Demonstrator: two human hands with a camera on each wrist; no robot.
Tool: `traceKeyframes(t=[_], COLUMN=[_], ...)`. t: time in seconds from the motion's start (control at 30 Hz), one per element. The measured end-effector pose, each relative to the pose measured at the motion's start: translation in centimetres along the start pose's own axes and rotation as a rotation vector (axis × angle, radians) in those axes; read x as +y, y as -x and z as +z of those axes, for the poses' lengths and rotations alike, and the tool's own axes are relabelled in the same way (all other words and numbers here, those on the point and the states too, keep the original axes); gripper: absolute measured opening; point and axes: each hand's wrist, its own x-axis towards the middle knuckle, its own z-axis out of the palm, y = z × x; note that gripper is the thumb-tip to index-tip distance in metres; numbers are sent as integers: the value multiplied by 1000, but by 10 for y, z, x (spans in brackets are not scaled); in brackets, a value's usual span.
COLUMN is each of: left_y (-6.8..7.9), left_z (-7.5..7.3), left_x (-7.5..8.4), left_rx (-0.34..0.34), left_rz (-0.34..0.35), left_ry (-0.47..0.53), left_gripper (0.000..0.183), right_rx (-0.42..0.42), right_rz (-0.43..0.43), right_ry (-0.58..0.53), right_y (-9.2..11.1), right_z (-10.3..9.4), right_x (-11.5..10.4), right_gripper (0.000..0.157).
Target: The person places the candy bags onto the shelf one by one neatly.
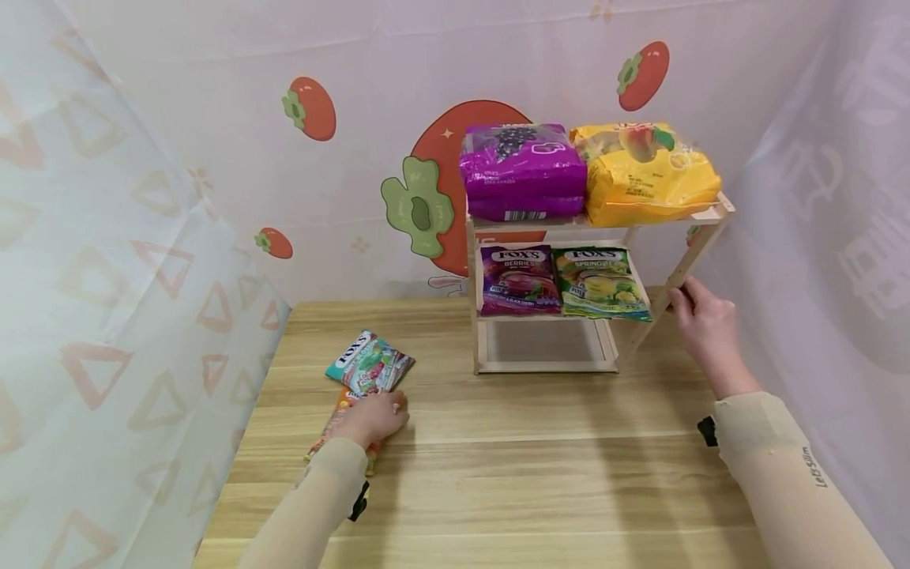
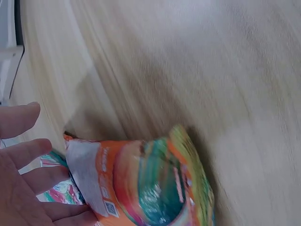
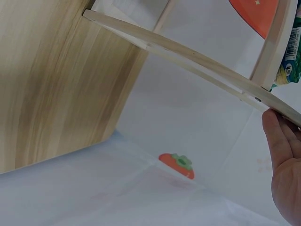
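Observation:
My left hand [image 1: 373,419] is over an orange candy bag [image 2: 127,181] lying on the table at the left. Its fingers are spread and loosely bent, the lower fingertips against the bag's pale end. A teal Fox's candy bag [image 1: 368,363] lies just beyond, its near end meeting the orange one. At the right, my right hand [image 1: 705,328] holds the side post of a small wooden shelf [image 1: 547,367] at mid height. In the right wrist view, its fingers [image 3: 278,141] meet the post; part of this hand is cut off by the frame.
On the shelf's top lie a purple bag [image 1: 524,178] and a yellow bag [image 1: 647,178]. A Fox's berries bag [image 1: 519,280] and a green Fox's bag [image 1: 600,283] lean side by side on the middle tier. Printed cloth walls [image 1: 341,197] surround the wooden table [image 1: 498,466].

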Motion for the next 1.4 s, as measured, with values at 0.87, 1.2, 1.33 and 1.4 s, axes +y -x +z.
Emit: traceKeyframes(t=[0.87, 1.2, 1.33, 1.4], left_y=[18, 22, 22, 22], left_z=[21, 31, 36, 38], left_x=[50, 53, 55, 56], left_rx=[-99, -136, -145, -142], left_rz=[217, 337, 368, 388], left_ry=[-58, -156, -168, -174], left_gripper=[50, 42, 43, 43], right_rx=[16, 25, 30, 32], right_rz=[13, 12, 0, -6], right_ry=[7, 12, 10, 10], right_y=[1, 1, 1, 1], right_z=[1, 2, 2, 2], right_x=[2, 2, 3, 3], right_gripper=[13, 12, 13, 13])
